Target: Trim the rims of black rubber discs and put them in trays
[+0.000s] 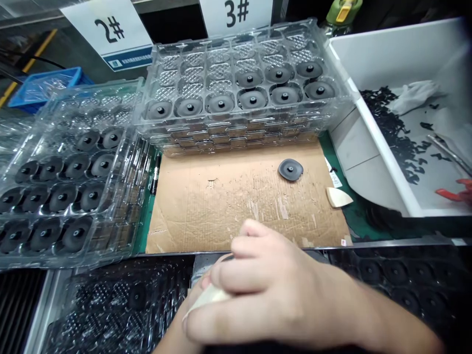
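My right hand (273, 290) is closed in the lower middle, pinching a cream-coloured piece (211, 297) between thumb and fingers. Behind it, my left hand (199, 287) is largely covered; it appears curled, and a thin dark edge shows at its top, too little to name. Both hands are together over the front edge of the cardboard sheet (191, 211). Beyond them a black rounded disc (290, 169) with a small central stub lies on the cardboard. A second cream wedge (338, 197) rests by the cardboard's right edge.
Stacked clear trays (228, 129) stand behind the cardboard, and more trays (121, 211) at the left, partly filled with black discs. At right, a white bin (383, 162) holds small black pieces, a whitish crumpled item and a red-handled tool (455, 192). A marker (155, 174) lies left.
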Tool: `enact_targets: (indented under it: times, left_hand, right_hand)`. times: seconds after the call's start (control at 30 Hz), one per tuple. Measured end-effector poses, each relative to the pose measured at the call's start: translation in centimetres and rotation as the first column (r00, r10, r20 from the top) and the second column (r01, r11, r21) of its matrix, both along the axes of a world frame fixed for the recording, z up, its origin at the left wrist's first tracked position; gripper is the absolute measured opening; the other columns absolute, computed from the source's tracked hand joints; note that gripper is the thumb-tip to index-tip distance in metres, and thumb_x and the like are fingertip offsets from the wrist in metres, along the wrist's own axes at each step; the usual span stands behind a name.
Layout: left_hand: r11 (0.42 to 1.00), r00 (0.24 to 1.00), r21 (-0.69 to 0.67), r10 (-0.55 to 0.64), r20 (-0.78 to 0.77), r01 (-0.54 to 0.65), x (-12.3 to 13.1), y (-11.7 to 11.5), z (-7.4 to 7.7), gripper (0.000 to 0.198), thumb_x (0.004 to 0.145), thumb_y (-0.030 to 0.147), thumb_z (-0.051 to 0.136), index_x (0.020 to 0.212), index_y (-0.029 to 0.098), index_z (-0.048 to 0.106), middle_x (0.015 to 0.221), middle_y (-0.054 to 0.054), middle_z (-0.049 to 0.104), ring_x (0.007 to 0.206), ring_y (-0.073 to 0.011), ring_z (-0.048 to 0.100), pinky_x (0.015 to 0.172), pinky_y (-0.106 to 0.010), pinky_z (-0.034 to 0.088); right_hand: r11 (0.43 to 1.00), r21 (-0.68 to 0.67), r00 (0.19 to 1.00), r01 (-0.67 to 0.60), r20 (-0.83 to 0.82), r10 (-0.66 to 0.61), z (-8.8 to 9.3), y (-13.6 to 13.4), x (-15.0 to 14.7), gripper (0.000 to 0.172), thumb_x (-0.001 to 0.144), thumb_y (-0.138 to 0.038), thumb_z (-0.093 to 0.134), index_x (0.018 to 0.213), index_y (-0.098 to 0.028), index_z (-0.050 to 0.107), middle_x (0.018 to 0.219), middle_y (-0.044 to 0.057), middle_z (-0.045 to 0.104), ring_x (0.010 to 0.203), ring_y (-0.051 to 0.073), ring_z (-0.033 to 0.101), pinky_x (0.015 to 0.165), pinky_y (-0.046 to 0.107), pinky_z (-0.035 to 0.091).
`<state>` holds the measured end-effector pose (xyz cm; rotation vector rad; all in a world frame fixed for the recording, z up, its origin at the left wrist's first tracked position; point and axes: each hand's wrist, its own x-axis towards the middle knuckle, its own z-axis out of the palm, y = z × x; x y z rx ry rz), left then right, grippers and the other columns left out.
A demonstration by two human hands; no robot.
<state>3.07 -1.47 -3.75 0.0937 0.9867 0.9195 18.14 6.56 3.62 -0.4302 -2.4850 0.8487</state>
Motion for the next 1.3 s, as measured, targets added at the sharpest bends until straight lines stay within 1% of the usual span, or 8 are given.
enact_targets:
  times: [0.27, 0.43, 0.63, 0.77, 0.87, 1.0, 1.17, 1.3]
  left_hand:
    - [0.98, 0.973, 0.145, 0.104, 0.208, -0.135, -1.5, 0.8, 1.1, 0.049, 0.071, 0.039, 0.063, 0.116, 0.021, 0.055, 0.125, -0.007, 0.055, 0.113, -0.0247, 0.052, 0.099, -0.033, 0.038]
    - [0.975, 0.973, 0.159, 0.125, 0.194, -0.157, -1.6, 1.0, 1.6, 0.053, 0.069, 0.039, 0.063, 0.119, 0.022, 0.053, 0.126, -0.007, 0.054, 0.114, -0.0262, 0.051, 0.099, -0.033, 0.038]
    - [0.97, 0.981, 0.176, 0.144, 0.127, -0.165, -0.5, 0.9, 1.9, 0.051, 0.065, 0.037, 0.069, 0.113, 0.025, 0.057, 0.12, -0.004, 0.059, 0.112, -0.0236, 0.053, 0.096, -0.032, 0.042]
    - [0.981, 0.987, 0.126, 0.137, 0.08, -0.146, -0.2, 0.7, 1.7, 0.041, 0.069, 0.026, 0.069, 0.108, 0.028, 0.06, 0.115, -0.001, 0.063, 0.109, -0.0192, 0.055, 0.091, -0.026, 0.045]
    - [0.971, 0.981, 0.148, 0.178, 0.078, -0.187, -0.3, 0.6, 1.8, 0.04, 0.066, 0.025, 0.072, 0.104, 0.029, 0.063, 0.106, 0.0, 0.067, 0.099, -0.0152, 0.06, 0.084, -0.022, 0.049]
    - [0.97, 0.979, 0.172, 0.145, 0.146, -0.17, -0.3, 0.6, 2.2, 0.025, 0.068, 0.023, 0.07, 0.092, 0.026, 0.068, 0.087, 0.003, 0.07, 0.083, -0.0089, 0.063, 0.074, -0.013, 0.049]
    - [0.974, 0.983, 0.169, 0.132, 0.127, -0.152, -1.2, 0.4, 2.1, 0.047, 0.061, 0.026, 0.075, 0.106, 0.03, 0.062, 0.112, 0.002, 0.065, 0.104, -0.0149, 0.058, 0.089, -0.02, 0.045]
    - [0.963, 0.977, 0.207, 0.139, 0.16, -0.171, -1.4, 0.5, 1.9, 0.051, 0.058, 0.024, 0.077, 0.106, 0.029, 0.063, 0.111, 0.001, 0.066, 0.105, -0.0155, 0.058, 0.09, -0.02, 0.045]
  right_hand:
    - [0.832, -0.138, 0.834, 0.538, 0.23, -0.501, -6.7, 0.3, 2.9, 0.028, 0.088, -0.016, 0.045, 0.111, -0.025, 0.058, 0.094, 0.001, 0.064, 0.082, 0.015, 0.054, 0.074, 0.031, 0.038]
    - [0.803, -0.229, 0.826, 0.551, 0.29, -0.484, -11.6, -2.2, 2.2, 0.026, 0.086, -0.016, 0.045, 0.106, -0.023, 0.061, 0.087, 0.002, 0.065, 0.078, 0.017, 0.057, 0.072, 0.032, 0.044]
    - [0.677, -0.354, 0.733, 0.645, 0.038, -0.679, -4.3, -2.1, 0.6, 0.028, 0.087, -0.019, 0.047, 0.113, -0.024, 0.055, 0.106, 0.002, 0.061, 0.088, 0.014, 0.057, 0.071, 0.024, 0.046]
    - [0.877, -0.292, 0.912, 0.381, -0.038, -0.409, 0.0, -2.5, -0.9, 0.029, 0.087, -0.015, 0.045, 0.115, -0.017, 0.055, 0.092, 0.004, 0.063, 0.083, 0.014, 0.057, 0.076, 0.026, 0.046]
    - [0.893, -0.351, 0.96, 0.28, 0.122, -0.253, 0.3, -2.1, -1.9, 0.024, 0.087, -0.015, 0.044, 0.104, -0.021, 0.06, 0.085, 0.0, 0.062, 0.077, 0.012, 0.056, 0.07, 0.023, 0.045]
    - [0.874, -0.25, 0.898, 0.417, -0.036, -0.439, -0.5, -1.8, -3.1, 0.031, 0.09, -0.018, 0.037, 0.116, -0.014, 0.054, 0.089, 0.006, 0.061, 0.078, 0.016, 0.055, 0.072, 0.029, 0.045]
    - [0.877, -0.427, 0.975, 0.221, 0.074, -0.209, 0.0, -2.7, -0.7, 0.026, 0.086, -0.012, 0.047, 0.106, -0.023, 0.059, 0.09, -0.002, 0.063, 0.081, 0.009, 0.056, 0.074, 0.018, 0.044]
    - [0.856, -0.183, 0.869, 0.484, 0.21, -0.447, 0.2, -2.7, 0.9, 0.026, 0.085, -0.013, 0.046, 0.106, -0.023, 0.059, 0.074, -0.001, 0.06, 0.065, 0.011, 0.053, 0.059, 0.024, 0.039]
